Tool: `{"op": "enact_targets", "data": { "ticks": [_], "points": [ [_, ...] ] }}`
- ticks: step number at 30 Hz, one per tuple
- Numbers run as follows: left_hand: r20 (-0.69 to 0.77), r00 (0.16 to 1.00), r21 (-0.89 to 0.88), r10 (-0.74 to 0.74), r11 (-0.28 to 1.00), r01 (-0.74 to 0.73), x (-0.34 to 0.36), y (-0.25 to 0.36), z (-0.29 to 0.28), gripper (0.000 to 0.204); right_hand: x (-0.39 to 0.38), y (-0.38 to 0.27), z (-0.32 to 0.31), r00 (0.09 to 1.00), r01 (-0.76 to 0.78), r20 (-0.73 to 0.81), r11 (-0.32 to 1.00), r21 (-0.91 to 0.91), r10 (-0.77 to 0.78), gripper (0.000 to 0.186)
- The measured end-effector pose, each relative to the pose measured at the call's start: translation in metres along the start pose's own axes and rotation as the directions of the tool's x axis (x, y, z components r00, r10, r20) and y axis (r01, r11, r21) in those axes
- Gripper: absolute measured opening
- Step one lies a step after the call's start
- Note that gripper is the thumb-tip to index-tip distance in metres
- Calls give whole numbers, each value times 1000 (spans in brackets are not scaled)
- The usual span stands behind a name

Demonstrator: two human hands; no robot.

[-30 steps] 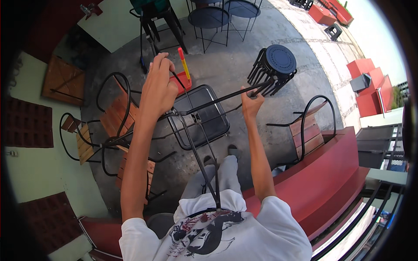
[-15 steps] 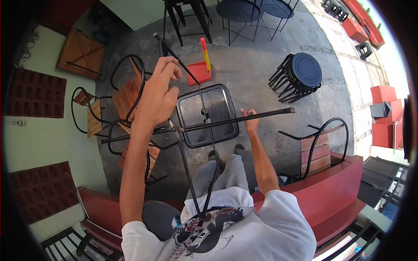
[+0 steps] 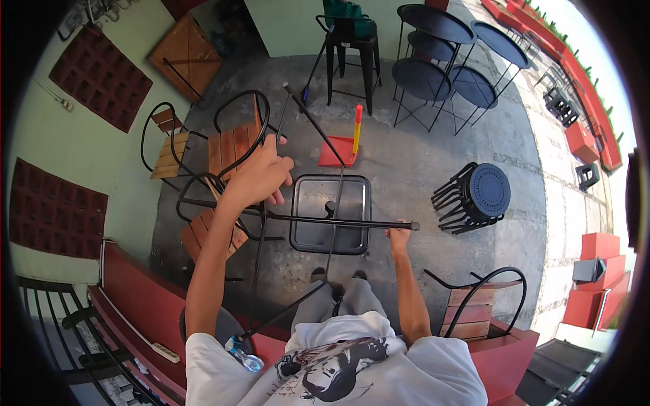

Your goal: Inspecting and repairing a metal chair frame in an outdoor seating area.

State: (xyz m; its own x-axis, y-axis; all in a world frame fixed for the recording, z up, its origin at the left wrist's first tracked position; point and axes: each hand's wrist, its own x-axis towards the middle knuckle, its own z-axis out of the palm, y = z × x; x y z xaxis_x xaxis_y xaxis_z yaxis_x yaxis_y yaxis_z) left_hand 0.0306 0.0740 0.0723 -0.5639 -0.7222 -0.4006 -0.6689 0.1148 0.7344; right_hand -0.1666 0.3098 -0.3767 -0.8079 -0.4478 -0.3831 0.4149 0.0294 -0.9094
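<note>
Both my hands are on a black metal frame of crossed thin bars (image 3: 315, 218), held up in front of me. My left hand (image 3: 261, 174) is partly curled about one of its bars at the left, some fingers apart; the back of the hand hides the grip. At the right, my right hand (image 3: 399, 238) closes its fingers under the end of a level bar. One lower bar slants toward my lap. Beneath the frame, a black rectangular tray (image 3: 300, 233) with a shiny rim lies on the floor by my feet.
Wooden-slatted chairs (image 3: 233, 150) crowd the left, and another chair (image 3: 468, 311) stands at the right. Beyond the tray lies a red dustpan (image 3: 332, 153) with a yellow-red handle. Stacked black stools (image 3: 489, 191) and round black tables (image 3: 433, 26) stand farther off. A clear bottle (image 3: 245, 357) is beside me.
The frame has turned and come lower, its right bar now nearly level. My right hand has moved out to that bar's end. My view has shifted, showing more of the far side.
</note>
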Motion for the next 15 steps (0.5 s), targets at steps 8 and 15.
{"op": "enact_targets", "data": {
  "ticks": [8, 15],
  "points": [
    [-306, 944, -351, 120, 908, -229, -73, -38, -61, 22, -12, -143, 16, 950, 293, 129, 955, -52, -285, 14],
    [-489, 855, -399, 172, 828, -395, -112, -71, -101, 23, -61, -357, 45, 725, 688, -78, 726, 19, -685, 21]
  ]
}}
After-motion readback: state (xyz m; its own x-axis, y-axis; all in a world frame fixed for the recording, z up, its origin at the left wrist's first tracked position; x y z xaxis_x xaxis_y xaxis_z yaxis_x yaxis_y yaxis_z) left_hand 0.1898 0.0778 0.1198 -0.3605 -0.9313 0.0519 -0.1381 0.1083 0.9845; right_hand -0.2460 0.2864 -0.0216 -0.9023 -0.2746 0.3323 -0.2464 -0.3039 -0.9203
